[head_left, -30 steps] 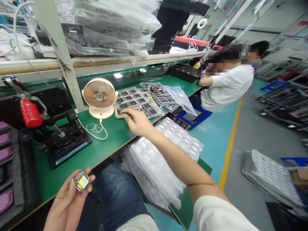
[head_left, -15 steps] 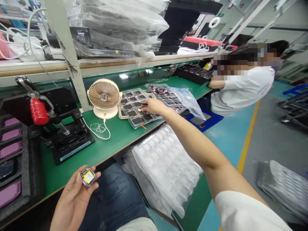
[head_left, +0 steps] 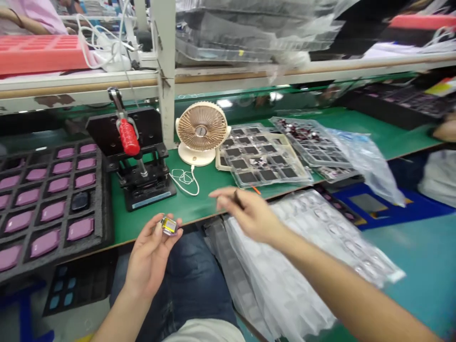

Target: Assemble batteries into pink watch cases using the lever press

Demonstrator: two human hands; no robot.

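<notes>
My left hand (head_left: 151,251) holds a small purple device housing (head_left: 168,226) between thumb and fingers, its open side up, with a yellow-edged pale part inside. Over the bench edge, my right hand (head_left: 251,213) is closed around a dark slim tool (head_left: 238,198), blurred and mostly hidden by the fingers. Whether anything small is at the fingertips cannot be made out. Beyond that hand lies a clear tray (head_left: 261,161) of dark square pieces, with small shiny bits on it. A black clamp press (head_left: 144,173) with a red handle stands upright behind my left hand.
A foam tray (head_left: 103,209) of purple cases is at left. A cream fan (head_left: 201,133) with a white cable stands mid-bench. Another clear tray (head_left: 313,142) and a plastic bag (head_left: 374,161) lie right. Stacked plastic trays (head_left: 285,270) sit below the bench edge. A co-worker's arm shows far right.
My right hand has drawn back from the clear tray toward my left hand, the dark tool still in it. The view has swung left, showing more of the foam tray. My left hand keeps the housing.
</notes>
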